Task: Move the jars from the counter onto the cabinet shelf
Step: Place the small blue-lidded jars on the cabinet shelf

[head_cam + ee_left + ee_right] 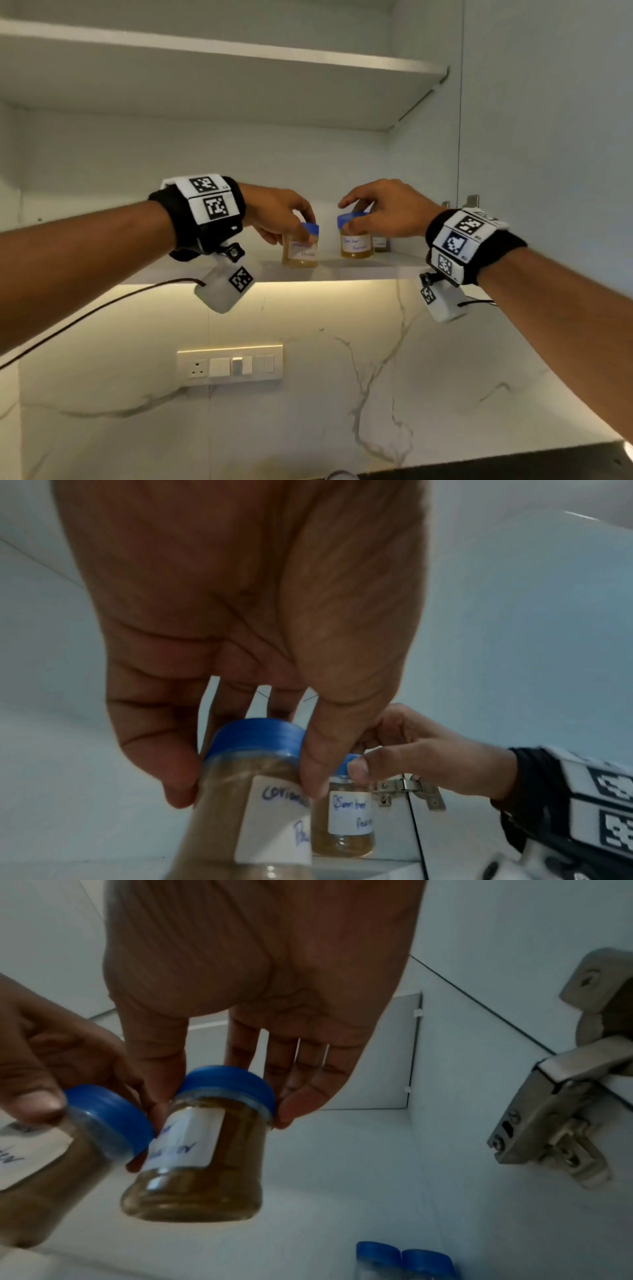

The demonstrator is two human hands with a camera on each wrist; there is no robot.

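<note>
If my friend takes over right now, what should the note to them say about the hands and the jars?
Left hand: fingertips grip the blue lid of the left clear jar of tan powder, at the front of the white cabinet shelf.
Right hand: fingertips grip the blue lid of the right clear jar of yellow-brown powder, further back on that shelf.
Done: two more blue-lidded jars already stand in the shelf's right corner.
Left: let go of both. The counter is barely in view, so check it for more jars.
</note>
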